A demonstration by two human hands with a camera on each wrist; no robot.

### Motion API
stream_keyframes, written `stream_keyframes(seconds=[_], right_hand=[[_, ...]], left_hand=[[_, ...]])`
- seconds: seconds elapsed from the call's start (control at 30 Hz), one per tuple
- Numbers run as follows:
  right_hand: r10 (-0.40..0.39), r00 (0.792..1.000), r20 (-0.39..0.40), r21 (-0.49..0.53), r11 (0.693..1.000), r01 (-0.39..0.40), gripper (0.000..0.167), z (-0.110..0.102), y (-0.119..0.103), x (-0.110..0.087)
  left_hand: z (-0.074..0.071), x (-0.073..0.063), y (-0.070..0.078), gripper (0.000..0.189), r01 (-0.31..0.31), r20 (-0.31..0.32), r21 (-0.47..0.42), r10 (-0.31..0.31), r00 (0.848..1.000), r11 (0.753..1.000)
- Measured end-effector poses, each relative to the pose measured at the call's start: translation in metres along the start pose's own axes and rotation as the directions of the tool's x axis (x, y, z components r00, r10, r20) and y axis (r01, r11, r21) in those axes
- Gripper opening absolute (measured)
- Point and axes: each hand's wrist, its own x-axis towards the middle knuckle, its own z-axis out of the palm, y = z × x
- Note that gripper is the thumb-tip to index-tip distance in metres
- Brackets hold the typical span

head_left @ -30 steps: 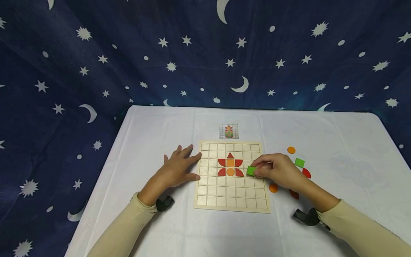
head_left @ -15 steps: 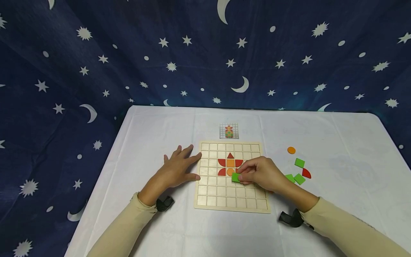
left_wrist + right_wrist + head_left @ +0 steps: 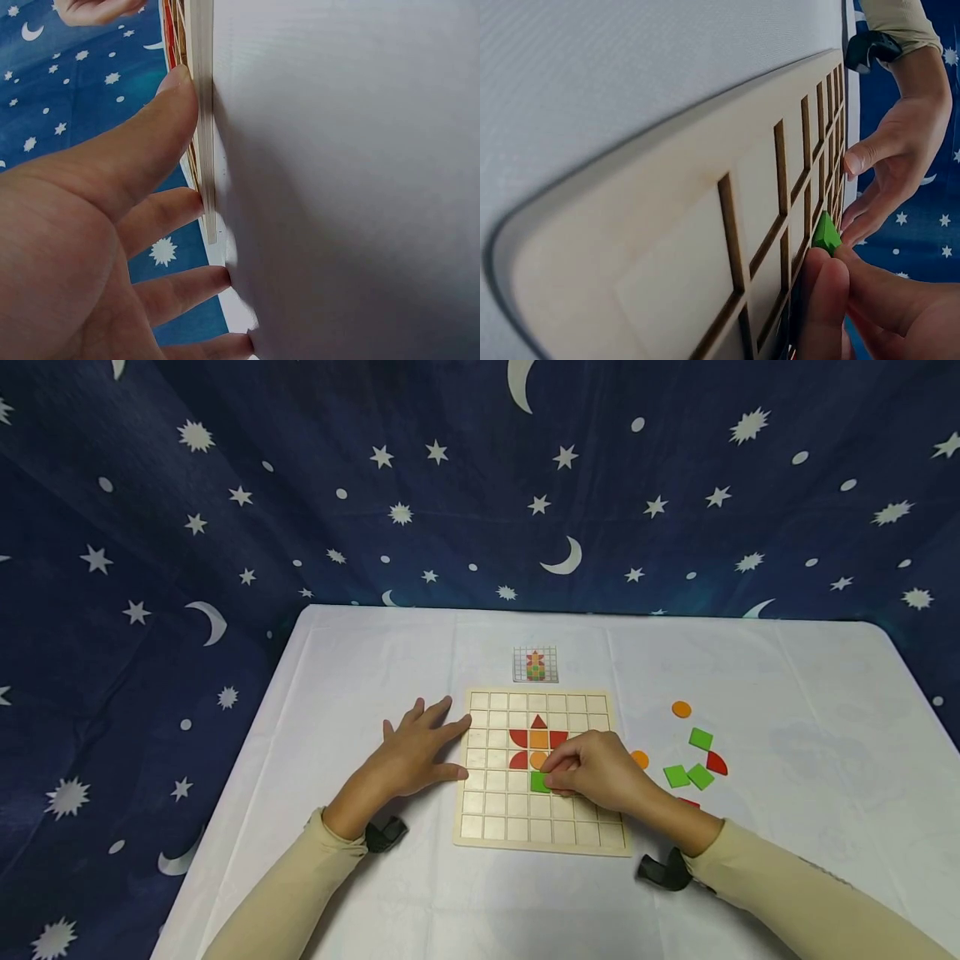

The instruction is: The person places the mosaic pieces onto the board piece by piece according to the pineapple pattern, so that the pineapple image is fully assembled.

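Observation:
My right hand (image 3: 600, 768) pinches a green square tile (image 3: 538, 782) between thumb and fingers, at the cell just below an orange round tile (image 3: 537, 760) on the wooden grid board (image 3: 495, 833). In the right wrist view the green tile (image 3: 826, 234) looks tilted against the grid. Above it in the head view, an orange square (image 3: 538, 739), a red triangle (image 3: 537, 722) and red quarter-circle tiles (image 3: 518, 738) lie in cells; my right fingers cover part of this pattern. My left hand (image 3: 412, 753) is spread, its thumb and a fingertip touching the board's left edge.
Right of the board lie three green squares (image 3: 701, 739), orange round tiles (image 3: 681, 709) and a red quarter-circle (image 3: 717, 763). Another red piece (image 3: 688, 803) is partly hidden by my right forearm. A small pattern card (image 3: 536, 665) lies behind the board on the white-covered table (image 3: 375, 652).
My right hand has carried the green square tile leftward across the board and slightly down, to the cell under the orange round tile. The left hand has stayed put.

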Motion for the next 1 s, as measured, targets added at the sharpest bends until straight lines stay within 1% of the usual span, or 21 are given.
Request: stream_keyframes(seconds=[0.23,0.43,0.57,0.8,1.0], right_hand=[[-0.029,0.999,-0.038,-0.101,0.995,0.025,0.009,0.0035,-0.0042,0.0003],[-0.030,0.997,-0.064,-0.170,0.985,0.019,0.011,0.0054,-0.0051,0.0006],[-0.046,0.996,-0.076,-0.188,0.982,0.031,0.011,0.0053,-0.0051,-0.0005],[-0.053,0.996,-0.072,-0.168,0.985,0.041,0.013,0.0042,-0.0036,-0.0031],[-0.061,0.995,-0.079,-0.178,0.983,0.046,0.012,0.0037,-0.0026,-0.0035]], left_hand=[[-0.0006,0.0001,0.0001,0.079,0.002,0.007,0.003,-0.002,1.000,1.000],[-0.0008,-0.0003,0.0001,0.079,0.003,0.009,-0.004,-0.003,1.000,1.000],[-0.0004,-0.0001,0.0000,0.078,0.002,0.008,-0.005,-0.002,1.000,1.000],[-0.0005,0.0004,-0.0001,0.079,0.008,0.013,-0.002,-0.008,1.000,1.000],[-0.0003,0.0002,-0.0004,0.079,0.006,0.007,-0.005,-0.006,1.000,1.000]])
